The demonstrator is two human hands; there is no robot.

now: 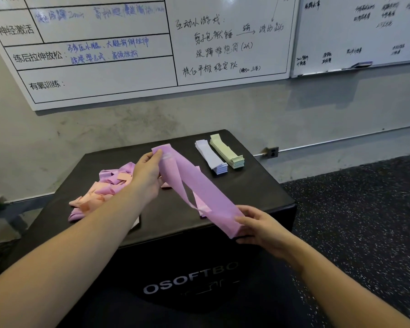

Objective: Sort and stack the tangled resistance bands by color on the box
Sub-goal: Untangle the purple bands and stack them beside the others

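Held band: lilac-pink. Tangled pile: pink, peach. Stacks: pale lavender, pale green. Box: black, grey lettering. Floor: black, white-speckled.

left arm: bare from the lower edge of the view to the wrist, no sleeve showing
right arm: bare likewise, no sleeve
wrists: no watch, no strap
hands: left hand and right hand, no gloves, no rings to be seen
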